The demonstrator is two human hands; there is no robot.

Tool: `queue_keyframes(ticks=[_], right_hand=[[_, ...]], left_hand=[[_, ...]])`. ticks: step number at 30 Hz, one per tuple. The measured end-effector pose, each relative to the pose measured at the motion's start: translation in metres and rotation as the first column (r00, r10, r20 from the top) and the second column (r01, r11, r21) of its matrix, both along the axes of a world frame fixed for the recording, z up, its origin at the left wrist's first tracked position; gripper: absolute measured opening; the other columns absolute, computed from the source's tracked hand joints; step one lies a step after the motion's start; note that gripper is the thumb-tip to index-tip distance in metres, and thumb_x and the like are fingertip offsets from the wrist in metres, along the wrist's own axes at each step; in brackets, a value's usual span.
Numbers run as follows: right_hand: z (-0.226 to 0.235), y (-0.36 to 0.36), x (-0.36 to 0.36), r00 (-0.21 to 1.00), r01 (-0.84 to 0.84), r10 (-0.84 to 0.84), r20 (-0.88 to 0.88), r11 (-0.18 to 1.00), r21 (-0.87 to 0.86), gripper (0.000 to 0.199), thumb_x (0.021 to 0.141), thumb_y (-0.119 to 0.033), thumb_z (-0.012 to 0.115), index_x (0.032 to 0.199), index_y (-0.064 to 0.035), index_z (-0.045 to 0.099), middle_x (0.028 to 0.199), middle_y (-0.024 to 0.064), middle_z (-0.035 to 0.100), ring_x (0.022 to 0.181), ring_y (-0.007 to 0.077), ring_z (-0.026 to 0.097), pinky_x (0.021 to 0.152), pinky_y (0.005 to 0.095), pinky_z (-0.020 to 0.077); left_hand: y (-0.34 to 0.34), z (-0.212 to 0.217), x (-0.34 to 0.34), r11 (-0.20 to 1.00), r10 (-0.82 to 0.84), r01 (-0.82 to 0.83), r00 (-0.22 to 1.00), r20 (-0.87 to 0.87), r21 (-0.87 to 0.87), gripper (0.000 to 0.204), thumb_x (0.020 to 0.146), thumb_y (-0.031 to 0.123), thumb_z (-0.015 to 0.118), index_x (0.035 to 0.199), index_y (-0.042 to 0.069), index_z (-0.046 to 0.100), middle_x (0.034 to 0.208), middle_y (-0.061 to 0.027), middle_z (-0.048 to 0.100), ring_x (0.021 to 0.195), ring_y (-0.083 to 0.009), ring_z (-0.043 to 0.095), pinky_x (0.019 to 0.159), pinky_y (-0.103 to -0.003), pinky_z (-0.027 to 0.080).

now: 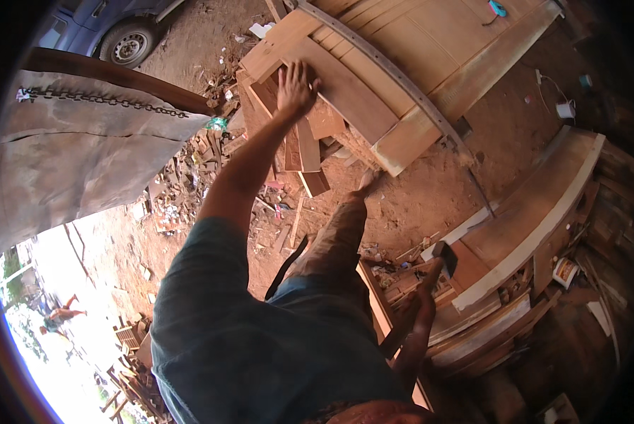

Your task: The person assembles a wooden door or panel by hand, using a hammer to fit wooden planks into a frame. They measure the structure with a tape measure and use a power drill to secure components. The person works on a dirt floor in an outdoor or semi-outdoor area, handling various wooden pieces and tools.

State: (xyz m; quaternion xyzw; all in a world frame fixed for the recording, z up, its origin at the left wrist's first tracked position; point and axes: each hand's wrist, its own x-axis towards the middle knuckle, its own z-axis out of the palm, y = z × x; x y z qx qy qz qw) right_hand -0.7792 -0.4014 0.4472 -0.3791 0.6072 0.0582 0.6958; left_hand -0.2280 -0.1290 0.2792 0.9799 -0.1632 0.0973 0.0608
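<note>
My left hand [295, 86] reaches far forward and lies flat, fingers spread, on a reddish wooden board [345, 88] at the near corner of a large panelled wooden door frame [430, 49] lying on the ground. Short planks [299, 148] are stacked under that corner. My right hand [421, 302] hangs low at my side, closed around the wooden handle of a hammer [445, 258], whose dark head points up. My leg in brown trousers [338, 237] steps toward the frame.
A long metal strip [409, 88] lies across the frame. Wood scraps [189, 177] litter the dirt at left. Curved timber pieces [543, 205] are stacked at right. A tarpaulin with a chain [83, 134], a car [122, 35] and a distant person [59, 314] are at left.
</note>
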Motion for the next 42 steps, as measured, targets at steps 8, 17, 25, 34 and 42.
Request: queue_keyframes(ticks=[8,17,25,34,42], right_hand=[[-0.05,0.083,-0.104,0.995,0.043,-0.026,-0.096,0.983,0.177,0.017,0.094,-0.026,0.061,0.094,-0.0092,0.058,0.07,0.0044,0.06,0.052,0.0182,0.06,0.046,0.0325,0.0528],[-0.06,0.145,-0.057,0.997,-0.083,0.082,0.013,0.977,0.198,0.023,0.091,-0.027,0.066,0.085,-0.006,0.06,0.062,0.0058,0.06,0.048,0.0165,0.06,0.044,0.0319,0.0514],[-0.199,0.184,0.019,0.979,-0.202,0.201,0.014,0.975,0.097,0.019,0.091,-0.021,0.067,0.092,-0.0043,0.058,0.067,0.0062,0.06,0.049,0.0181,0.059,0.045,0.0344,0.0499],[-0.422,0.186,0.116,0.961,0.028,0.054,0.271,0.957,-0.289,0.025,0.089,-0.019,0.071,0.097,0.0004,0.057,0.08,0.01,0.064,0.058,0.0195,0.064,0.056,0.0368,0.0559],[-0.58,0.148,0.148,0.966,-0.151,0.203,0.157,0.944,-0.293,0.016,0.088,-0.016,0.066,0.095,-0.0027,0.058,0.075,0.0068,0.061,0.062,0.0189,0.061,0.059,0.035,0.0542]], left_hand=[[0.016,-0.011,0.053,0.995,0.085,-0.077,0.984,-0.154,0.055,0.081,0.1,0.062,0.027,0.156,0.004,0.023,0.164,-0.0149,0.02,0.153,-0.029,0.016,0.123,-0.051,0.007],[0.017,0.0,0.072,0.987,-0.048,0.067,0.99,-0.135,0.146,0.08,0.1,0.061,0.029,0.157,0.005,0.021,0.164,-0.0132,0.019,0.153,-0.0276,0.015,0.119,-0.063,0.001],[0.045,-0.03,0.065,0.855,-0.503,0.517,0.843,0.192,-0.031,0.055,0.097,0.045,0.055,0.141,0.014,0.047,0.143,-0.0171,0.05,0.14,-0.032,0.04,0.117,-0.063,0.018],[0.16,-0.182,-0.272,0.472,-0.881,0.275,0.187,-0.434,-0.838,0.019,0.091,0.02,0.067,0.107,0.011,0.069,0.097,-0.0146,0.07,0.095,-0.0348,0.067,0.084,-0.045,0.053],[0.19,-0.416,-0.332,0.412,-0.754,0.735,-0.058,-0.654,-0.539,0.034,0.094,0.039,0.058,0.097,0.006,0.067,0.081,-0.0219,0.067,0.085,-0.0409,0.067,0.075,-0.053,0.052]])
